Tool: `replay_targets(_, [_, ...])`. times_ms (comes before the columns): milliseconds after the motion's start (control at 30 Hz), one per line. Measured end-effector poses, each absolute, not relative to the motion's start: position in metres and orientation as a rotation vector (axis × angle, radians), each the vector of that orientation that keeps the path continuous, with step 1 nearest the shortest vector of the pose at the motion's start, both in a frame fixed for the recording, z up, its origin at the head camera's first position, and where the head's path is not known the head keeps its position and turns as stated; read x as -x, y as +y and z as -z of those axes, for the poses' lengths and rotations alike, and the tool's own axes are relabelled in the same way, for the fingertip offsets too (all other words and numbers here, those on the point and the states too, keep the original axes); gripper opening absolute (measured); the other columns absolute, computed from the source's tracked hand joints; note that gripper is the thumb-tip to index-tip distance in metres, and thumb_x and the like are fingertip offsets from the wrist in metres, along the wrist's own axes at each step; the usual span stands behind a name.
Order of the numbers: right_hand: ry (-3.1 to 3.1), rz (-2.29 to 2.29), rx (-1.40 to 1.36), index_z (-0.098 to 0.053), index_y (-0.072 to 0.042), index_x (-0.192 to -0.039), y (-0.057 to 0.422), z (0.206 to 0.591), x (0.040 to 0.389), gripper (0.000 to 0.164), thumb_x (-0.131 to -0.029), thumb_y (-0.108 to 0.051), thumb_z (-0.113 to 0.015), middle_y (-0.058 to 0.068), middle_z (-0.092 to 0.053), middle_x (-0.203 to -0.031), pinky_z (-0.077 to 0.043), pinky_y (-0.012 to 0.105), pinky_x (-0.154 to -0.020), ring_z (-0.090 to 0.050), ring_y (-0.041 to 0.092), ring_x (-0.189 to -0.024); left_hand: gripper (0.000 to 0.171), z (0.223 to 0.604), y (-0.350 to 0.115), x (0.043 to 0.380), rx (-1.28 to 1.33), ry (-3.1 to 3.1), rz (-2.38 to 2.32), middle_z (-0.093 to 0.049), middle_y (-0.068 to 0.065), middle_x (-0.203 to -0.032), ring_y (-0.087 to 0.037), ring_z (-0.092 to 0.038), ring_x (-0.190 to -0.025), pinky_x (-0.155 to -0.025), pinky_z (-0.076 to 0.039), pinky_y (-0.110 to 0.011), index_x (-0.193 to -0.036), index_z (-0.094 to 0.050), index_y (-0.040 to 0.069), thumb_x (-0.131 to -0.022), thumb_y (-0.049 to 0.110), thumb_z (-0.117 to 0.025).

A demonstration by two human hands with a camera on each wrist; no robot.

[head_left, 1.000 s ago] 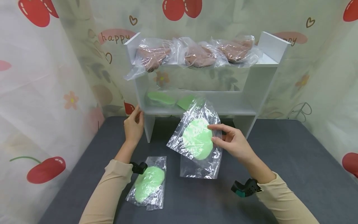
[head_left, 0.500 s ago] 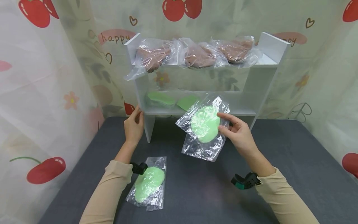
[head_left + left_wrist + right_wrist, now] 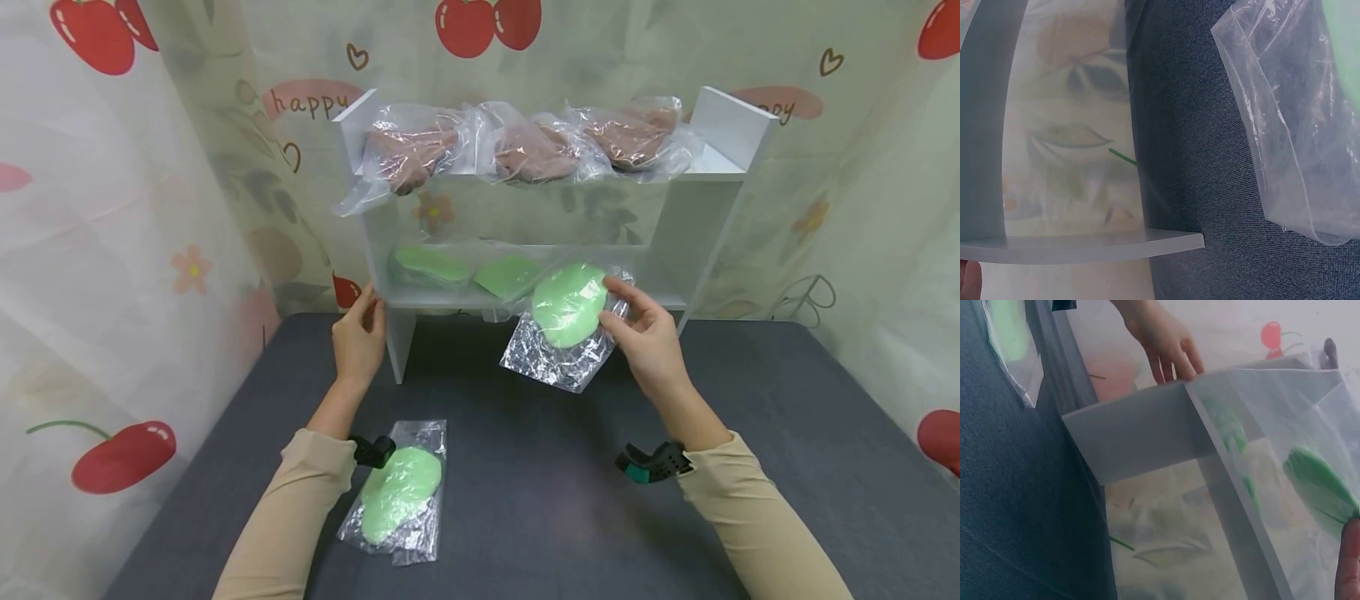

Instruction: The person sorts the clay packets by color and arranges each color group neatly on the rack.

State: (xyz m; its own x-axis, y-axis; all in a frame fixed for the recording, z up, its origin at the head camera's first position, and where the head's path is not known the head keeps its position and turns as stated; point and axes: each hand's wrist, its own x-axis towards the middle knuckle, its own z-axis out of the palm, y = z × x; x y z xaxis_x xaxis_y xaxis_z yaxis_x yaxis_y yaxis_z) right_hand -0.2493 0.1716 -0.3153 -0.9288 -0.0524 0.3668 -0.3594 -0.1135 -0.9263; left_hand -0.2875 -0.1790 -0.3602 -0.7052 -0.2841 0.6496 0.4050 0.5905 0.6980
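Note:
My right hand pinches the edge of a clear plastic bag with a flat, light green oval piece in it. The bag hangs tilted at the front of the middle shelf board, overlapping it in the head view. In the right wrist view, a fingertip shows beside the green piece. My left hand touches the outer left side of the white shelf unit, fingers extended along it in the right wrist view. Two bagged green pieces lie on the middle board, left of the held bag.
Several clear bags with brown lumps line the top board. Another bagged green piece lies on the dark grey table near my left forearm. Patterned cloth hangs behind and at both sides. A thin cable shows at right.
My right hand has moved up and to the right, bringing the bag from above the table to the middle board's front edge. My left hand has stayed at the shelf's side.

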Motion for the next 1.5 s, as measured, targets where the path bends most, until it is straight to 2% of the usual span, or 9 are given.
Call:
replay_targets(233, [-1.895,-2.149,-0.322,-0.048,0.001,-0.131,0.17,0.313,0.259,0.042,-0.09,0.001,-0.055,-0.005,-0.048,-0.117,-0.046,0.01,-0.063,-0.054,0.0,-0.067,0.037,0.36,-0.179,0.287,0.102,-2.058,1.157,-0.068,-0.023,-0.105,-0.035,-0.069,-0.088,-0.073,-0.055,-0.046,-0.13,-0.056,0.007,-0.093,0.01,-0.056])
replay_targets(533, [-1.911,-2.099,-0.12,-0.063,-0.007,-0.108,0.168,0.317,0.273,0.019,-0.09,-0.008,-0.059,-0.007,-0.057,-0.101,-0.048,0.01,-0.066,-0.058,0.0,-0.077,0.037,0.36,-0.179,0.287,0.094,-2.067,1.134,-0.068,-0.022,-0.106,-0.034,-0.069,-0.091,-0.075,-0.055,-0.046,-0.13,-0.057,0.008,-0.093,0.011,-0.056])
replay_targets(767, [-1.947,-2.12,-0.044,-0.054,0.001,-0.128,0.167,0.316,0.278,0.041,-0.09,-0.014,-0.06,-0.002,-0.055,-0.119,-0.048,0.009,-0.076,-0.06,0.005,-0.1,0.037,0.36,-0.179,0.287,0.1,-2.067,1.145,-0.068,-0.022,-0.107,-0.034,-0.069,-0.092,-0.075,-0.055,-0.046,-0.13,-0.056,0.009,-0.093,0.011,-0.056])
replay_targets(933, [-2.052,-2.104,-0.17,-0.036,-0.004,-0.143,0.169,0.313,0.277,0.06,-0.089,-0.012,-0.061,0.009,-0.026,-0.152,-0.043,0.016,-0.094,-0.031,0.023,-0.139,0.037,0.36,-0.179,0.286,0.091,-2.074,1.14,-0.068,-0.022,-0.106,-0.034,-0.069,-0.089,-0.074,-0.055,-0.046,-0.13,-0.056,0.009,-0.093,0.012,-0.056])
replay_targets(1067, [-2.234,-2.003,-0.288,-0.026,-0.011,-0.148,0.172,0.312,0.276,0.072,-0.087,-0.013,-0.064,0.007,-0.004,-0.158,-0.039,0.032,-0.102,-0.01,0.027,-0.146,0.037,0.36,-0.179,0.286,0.086,-2.077,1.137,-0.069,-0.021,-0.105,-0.035,-0.069,-0.087,-0.073,-0.055,-0.046,-0.13,-0.056,0.008,-0.093,0.013,-0.056])
replay_targets(1233, [-2.402,-1.747,-0.34,-0.032,-0.008,-0.145,0.173,0.315,0.276,0.07,-0.084,-0.011,-0.067,0.01,-0.012,-0.157,-0.046,0.017,-0.08,-0.033,0.034,-0.134,0.037,0.36,-0.178,0.285,0.087,-2.07,1.135,-0.069,-0.022,-0.105,-0.035,-0.069,-0.086,-0.072,-0.055,-0.047,-0.13,-0.056,0.008,-0.093,0.012,-0.056])
replay_targets(1367, [-2.424,-1.561,-0.324,-0.042,-0.006,-0.139,0.173,0.318,0.277,0.061,-0.084,-0.012,-0.067,0.013,-0.03,-0.149,-0.042,0.013,-0.057,-0.06,0.021,-0.088,0.037,0.36,-0.178,0.286,0.084,-2.068,1.136,-0.069,-0.021,-0.105,-0.035,-0.069,-0.085,-0.072,-0.055,-0.047,-0.13,-0.057,0.009,-0.093,0.013,-0.057])
replay_targets(1433, [-2.416,-1.501,-0.309,-0.046,-0.006,-0.137,0.173,0.319,0.278,0.058,-0.084,-0.013,-0.067,0.015,-0.038,-0.143,-0.037,0.017,-0.048,-0.05,0.009,-0.057,0.037,0.36,-0.178,0.286,0.084,-2.065,1.137,-0.069,-0.021,-0.105,-0.035,-0.069,-0.085,-0.072,-0.055,-0.047,-0.13,-0.057,0.009,-0.093,0.012,-0.057])
replay_targets(1500, [-2.399,-1.456,-0.282,-0.047,-0.007,-0.136,0.173,0.32,0.279,0.057,-0.083,-0.015,-0.068,0.017,-0.042,-0.138,-0.034,0.021,-0.043,-0.033,0.003,-0.042,0.037,0.36,-0.178,0.286,0.086,-2.065,1.133,-0.069,-0.021,-0.104,-0.035,-0.069,-0.085,-0.072,-0.054,-0.047,-0.13,-0.057,0.009,-0.093,0.013,-0.057])
